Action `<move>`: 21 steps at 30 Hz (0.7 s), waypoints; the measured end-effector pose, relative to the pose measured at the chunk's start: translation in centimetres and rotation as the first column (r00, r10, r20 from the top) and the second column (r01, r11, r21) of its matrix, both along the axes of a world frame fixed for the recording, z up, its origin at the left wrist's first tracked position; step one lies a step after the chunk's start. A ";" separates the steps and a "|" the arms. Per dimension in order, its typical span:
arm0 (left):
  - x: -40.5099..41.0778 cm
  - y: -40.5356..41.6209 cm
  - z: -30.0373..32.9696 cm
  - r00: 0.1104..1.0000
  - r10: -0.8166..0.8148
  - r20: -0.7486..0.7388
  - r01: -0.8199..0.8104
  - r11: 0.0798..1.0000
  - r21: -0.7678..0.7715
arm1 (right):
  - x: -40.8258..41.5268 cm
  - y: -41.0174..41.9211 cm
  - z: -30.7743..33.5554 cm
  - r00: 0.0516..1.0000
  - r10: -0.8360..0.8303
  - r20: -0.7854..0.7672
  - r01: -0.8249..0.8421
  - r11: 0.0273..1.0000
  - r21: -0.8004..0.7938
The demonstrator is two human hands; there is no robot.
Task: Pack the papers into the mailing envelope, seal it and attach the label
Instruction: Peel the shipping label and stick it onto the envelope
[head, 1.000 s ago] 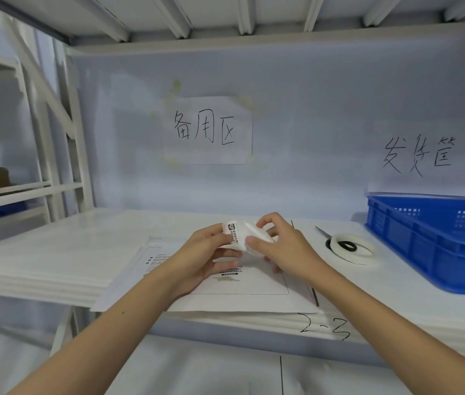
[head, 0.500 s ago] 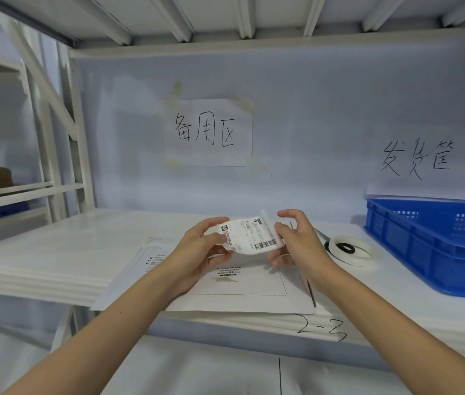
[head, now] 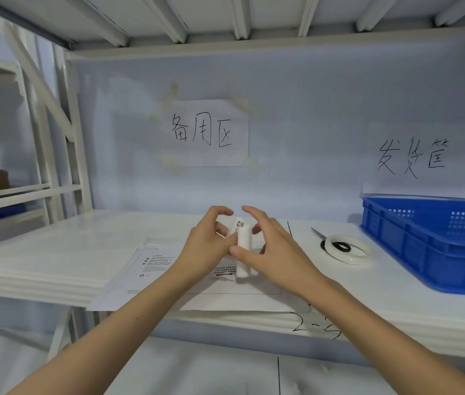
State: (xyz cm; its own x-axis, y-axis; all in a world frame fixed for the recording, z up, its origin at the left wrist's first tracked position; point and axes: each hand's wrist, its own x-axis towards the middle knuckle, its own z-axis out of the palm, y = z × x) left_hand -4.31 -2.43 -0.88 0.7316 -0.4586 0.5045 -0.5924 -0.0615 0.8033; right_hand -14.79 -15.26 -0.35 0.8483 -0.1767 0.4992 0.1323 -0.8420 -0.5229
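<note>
A white mailing envelope [head: 145, 275] lies flat on the white shelf, its front edge hanging slightly over the shelf lip. Its printed waybill box faces up. Above it, both hands hold a small white shipping label [head: 243, 246], now curled or folded into a narrow upright strip with a bit of print showing at the top. My left hand [head: 208, 243] pinches the strip from the left. My right hand [head: 274, 249] grips it from the right, thumb on the front. I cannot tell whether the backing is separated from the label.
A roll of white tape [head: 347, 249] lies to the right of the envelope, with scissors [head: 318, 232] partly under it. A blue plastic crate [head: 436, 243] stands at the far right. Two handwritten paper signs hang on the back wall. Shelf posts rise at left.
Half a second ago the label was spread flat between both hands with its barcode showing. Now it is bent into a narrow strip and the hands have come close together.
</note>
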 end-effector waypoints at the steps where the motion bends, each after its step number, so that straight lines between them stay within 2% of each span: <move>1: 0.0 0.0 -0.1 1.000 -0.020 -0.011 0.020 1.000 0.003 | 0.1 0.0 0.0 1.000 0.005 0.010 -0.005 1.000 0.012; 4: 0.1 0.2 -0.3 0.993 -0.093 -0.068 0.090 0.995 -0.036 | 0.3 -0.7 -0.1 0.998 0.026 0.063 -0.032 0.995 0.095; 6: 0.4 0.5 -0.4 0.980 -0.141 -0.142 0.125 0.985 -0.119 | 0.4 -1.3 -0.3 0.995 0.008 0.095 -0.021 0.991 0.136; 8: 0.5 0.7 -0.4 0.938 -0.227 -0.261 0.167 0.958 -0.232 | 0.6 -1.8 -0.5 0.994 -0.033 0.102 0.022 0.994 0.108; 11: 0.6 0.7 -0.6 0.854 -0.346 -0.388 0.223 0.918 -0.328 | 0.7 -2.2 -0.9 0.979 -0.166 0.115 0.180 0.977 -0.116; 13: 0.4 0.6 -0.8 0.834 -0.372 -0.408 0.239 0.909 -0.340 | 0.7 -2.1 -0.9 0.956 -0.222 0.194 0.275 0.908 -0.318; 15: 0.2 0.4 -1.0 0.819 -0.393 -0.418 0.256 0.902 -0.347 | 0.6 -1.6 -0.7 0.958 -0.212 0.193 0.275 0.874 -0.401; 18: 0.0 0.3 -1.1 0.794 -0.440 -0.420 0.314 0.888 -0.337 | 0.5 -0.5 -0.4 0.974 -0.193 0.119 0.225 0.889 -0.400; 21: -0.1 0.3 -1.2 0.792 -0.463 -0.399 0.359 0.881 -0.308 | 0.6 0.2 -0.3 0.990 -0.133 0.042 0.139 0.964 -0.228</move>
State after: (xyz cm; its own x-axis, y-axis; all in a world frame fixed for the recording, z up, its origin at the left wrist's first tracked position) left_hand -4.44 -2.09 -2.05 0.6636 -0.6915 0.2853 -0.0947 0.3007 0.9490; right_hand -14.17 -15.07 -0.64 0.8105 -0.1680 0.5611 0.0188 -0.9500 -0.3116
